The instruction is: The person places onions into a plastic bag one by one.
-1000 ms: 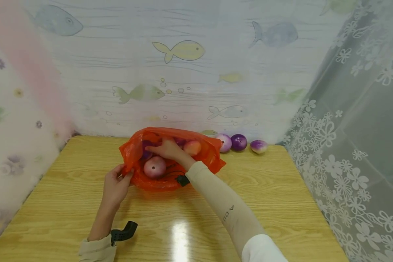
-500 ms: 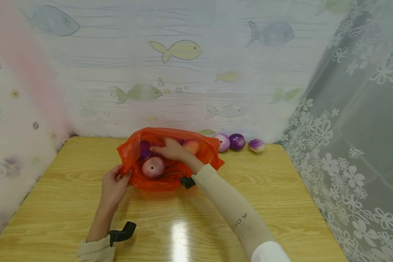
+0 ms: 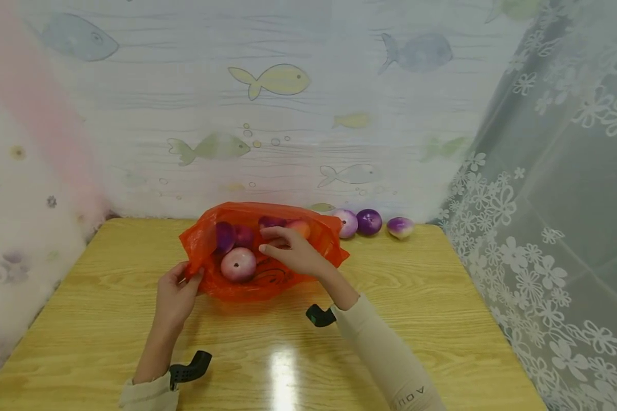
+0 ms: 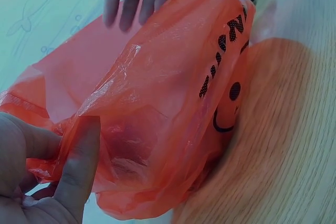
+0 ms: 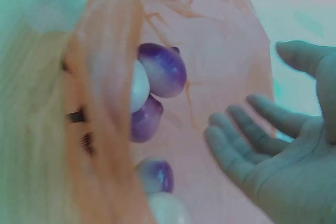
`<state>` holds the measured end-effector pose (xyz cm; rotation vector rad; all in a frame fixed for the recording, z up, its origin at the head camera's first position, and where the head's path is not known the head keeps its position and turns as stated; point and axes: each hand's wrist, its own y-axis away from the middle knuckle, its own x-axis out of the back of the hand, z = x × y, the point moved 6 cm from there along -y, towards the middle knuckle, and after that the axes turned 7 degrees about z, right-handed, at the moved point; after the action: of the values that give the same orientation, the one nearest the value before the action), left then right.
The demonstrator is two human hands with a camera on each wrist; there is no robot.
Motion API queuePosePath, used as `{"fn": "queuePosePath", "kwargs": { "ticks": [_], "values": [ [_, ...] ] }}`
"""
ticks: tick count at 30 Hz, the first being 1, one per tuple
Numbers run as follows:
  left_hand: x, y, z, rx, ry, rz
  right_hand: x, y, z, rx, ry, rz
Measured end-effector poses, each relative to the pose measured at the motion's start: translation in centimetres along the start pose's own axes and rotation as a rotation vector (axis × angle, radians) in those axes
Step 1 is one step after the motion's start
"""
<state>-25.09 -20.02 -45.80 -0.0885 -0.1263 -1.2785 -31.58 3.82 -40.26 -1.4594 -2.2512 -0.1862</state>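
Bag of orange-red plastic (image 3: 252,292) is set near the far edge of the wooden desk (image 3: 108,319), its mouth gaped toward the head camera. Its left rim is pinched between thumb and fingers by the left grip (image 3: 176,298). Over the mouth, the right grip (image 3: 295,252) is held with its fingers loosely bent and spread.

Toward the front of the bag a pinkish round piece (image 3: 238,265) is contained; behind it, on the left, a dark purple piece (image 3: 225,238) and a reddish-purple piece (image 3: 243,236) are placed side by side. Farther back, another purple piece (image 3: 271,221) and a peach-coloured piece (image 3: 299,228) are partly covered by the right grip in the head view.

To the right of the bag, a row is formed on the desk by a pale lilac ball (image 3: 347,223), a dark violet ball (image 3: 369,222) and, slightly apart, a purple-and-white piece (image 3: 400,227). Black lettering (image 4: 238,28) is printed on the bag's outside.
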Motion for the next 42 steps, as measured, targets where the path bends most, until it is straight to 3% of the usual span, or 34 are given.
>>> {"fn": "queuePosePath", "kwargs": {
  "ticks": [6, 10, 15, 18, 21, 24, 27, 30, 35, 42],
  "values": [
    [0.4, -0.1, -0.5, 0.006, -0.030, -0.001, 1.0, 3.1, 0.0, 0.163, -0.185, 0.064],
    [0.5, -0.1, -1.0, 0.025, -0.032, 0.002, 2.8, 5.6, -0.2, 0.253, -0.323, 0.145],
    [0.6, 0.0, -1.2, 0.036, -0.029, 0.013, 7.1, 8.4, 0.7, 0.425, -0.443, 0.392],
    [0.6, 0.1, -1.2, 0.038, -0.034, 0.010, 10.1, 9.8, 2.7, 0.450, -0.480, 0.575],
    [0.5, 0.1, -1.2, 0.042, -0.030, 0.007, 12.8, 10.9, 5.7, 0.348, -0.492, 0.739],
    [0.5, 0.0, -1.0, 0.039, -0.014, 0.013, 14.9, 11.8, 9.4, 0.134, -0.448, 0.848],
    [0.4, -0.1, -0.9, 0.036, -0.013, 0.009, 16.3, 12.6, 12.8, -0.082, -0.349, 0.891],
    [0.5, -0.1, -0.8, 0.033, -0.025, -0.004, 17.7, 13.0, 15.7, -0.229, -0.269, 0.906],
    [0.5, -0.2, -0.7, 0.035, -0.037, -0.015, 19.9, 12.9, 18.9, -0.328, -0.187, 0.974],
    [0.7, -0.3, -0.7, 0.049, -0.043, -0.014, 23.1, 11.7, 20.7, -0.374, -0.031, 1.053]
  ]
}}
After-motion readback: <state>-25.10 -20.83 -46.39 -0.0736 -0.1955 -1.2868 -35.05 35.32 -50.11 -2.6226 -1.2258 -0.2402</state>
